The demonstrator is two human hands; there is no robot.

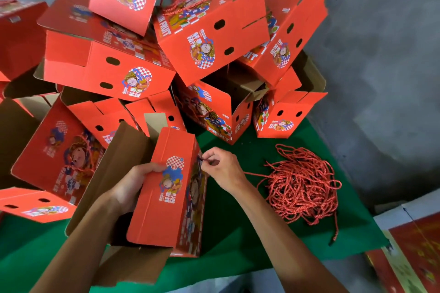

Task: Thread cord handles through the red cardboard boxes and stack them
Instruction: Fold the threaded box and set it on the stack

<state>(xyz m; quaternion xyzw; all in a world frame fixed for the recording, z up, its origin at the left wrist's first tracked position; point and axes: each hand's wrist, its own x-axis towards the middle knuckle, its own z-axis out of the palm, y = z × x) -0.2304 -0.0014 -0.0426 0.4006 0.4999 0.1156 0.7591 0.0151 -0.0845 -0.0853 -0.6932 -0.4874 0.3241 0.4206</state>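
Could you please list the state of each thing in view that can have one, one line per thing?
Held box: upright on the green cloth, flaps open, cord not yet through.
Left hand: grips the held box's side.
Right hand: pinches a cord end against the box's edge.
Cord pile: loose tangle on the cloth, one strand running to the right hand.
Stacked boxes: piled crookedly, several tilted; some already carry cord handles.
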